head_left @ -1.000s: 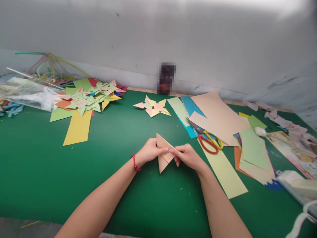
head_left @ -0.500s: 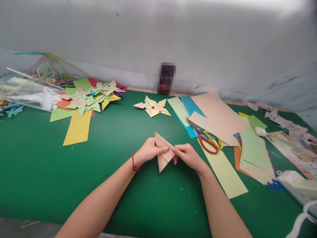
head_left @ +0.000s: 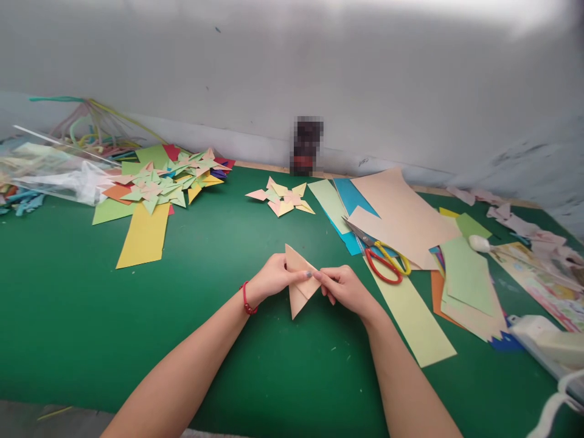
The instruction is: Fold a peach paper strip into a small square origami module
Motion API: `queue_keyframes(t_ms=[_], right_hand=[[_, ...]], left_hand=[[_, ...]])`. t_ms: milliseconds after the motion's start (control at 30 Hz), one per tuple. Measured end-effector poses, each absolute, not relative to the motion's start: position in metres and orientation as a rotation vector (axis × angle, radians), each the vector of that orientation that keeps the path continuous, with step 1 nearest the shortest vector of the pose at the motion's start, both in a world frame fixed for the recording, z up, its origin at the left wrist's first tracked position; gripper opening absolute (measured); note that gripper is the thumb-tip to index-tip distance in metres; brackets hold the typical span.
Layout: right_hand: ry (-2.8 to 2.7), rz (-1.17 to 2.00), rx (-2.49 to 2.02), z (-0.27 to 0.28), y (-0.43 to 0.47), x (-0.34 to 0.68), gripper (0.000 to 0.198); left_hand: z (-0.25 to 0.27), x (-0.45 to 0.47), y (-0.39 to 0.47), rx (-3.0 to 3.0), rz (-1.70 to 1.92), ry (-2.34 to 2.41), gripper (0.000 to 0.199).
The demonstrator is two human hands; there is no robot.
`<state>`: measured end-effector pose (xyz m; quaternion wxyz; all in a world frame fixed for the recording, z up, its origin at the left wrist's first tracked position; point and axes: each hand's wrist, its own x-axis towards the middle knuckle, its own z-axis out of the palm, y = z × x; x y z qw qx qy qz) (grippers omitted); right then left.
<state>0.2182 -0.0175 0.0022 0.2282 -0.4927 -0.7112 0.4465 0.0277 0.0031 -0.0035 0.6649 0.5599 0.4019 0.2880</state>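
Note:
A peach paper folded into a triangle (head_left: 298, 297) is held just above the green table, one point toward the right. My left hand (head_left: 272, 280) grips it from the left, thumb flat across its face; the fingers behind the paper are hidden. At the right-hand corner, my right hand (head_left: 343, 287) pinches the paper between thumb and fingers. Beyond my hands lie star-shaped folded paper pieces (head_left: 285, 196) in peach, yellow and green.
Scissors (head_left: 385, 261) with red and yellow handles lie right of my hands on paper sheets (head_left: 406, 210). Many folded paper stars (head_left: 157, 185) are heaped at the back left beside a clear plastic bag (head_left: 59, 176). A white power strip (head_left: 542, 337) sits at the right edge.
My right hand's fingers have shifted slightly at the paper's right corner. The folded triangle has tilted a little; my left hand stays almost in place.

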Motion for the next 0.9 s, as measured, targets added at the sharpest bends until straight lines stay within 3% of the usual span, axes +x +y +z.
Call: queue_keyframes(t_ms=[167,333,567,900], right_hand=[[-1.953,1.031,-1.362,0.003,-0.015,0.216,0.041],[-1.989,1.132,-1.318,0.006,-0.017,0.213,0.034],[-2.041,1.13,-1.31,0.005,-0.021,0.207,0.04],[-2.007,1.005,-1.275,0.006,-0.02,0.206,0.039]], left_hand=[[-0.002,0.027,0.002,1.309,0.556,0.958,0.03],[0.002,0.031,-0.003,1.393,0.481,0.916,0.021],[0.006,0.034,-0.006,1.426,0.449,0.912,0.016],[0.0,0.037,-0.005,1.397,0.522,0.946,0.028]])
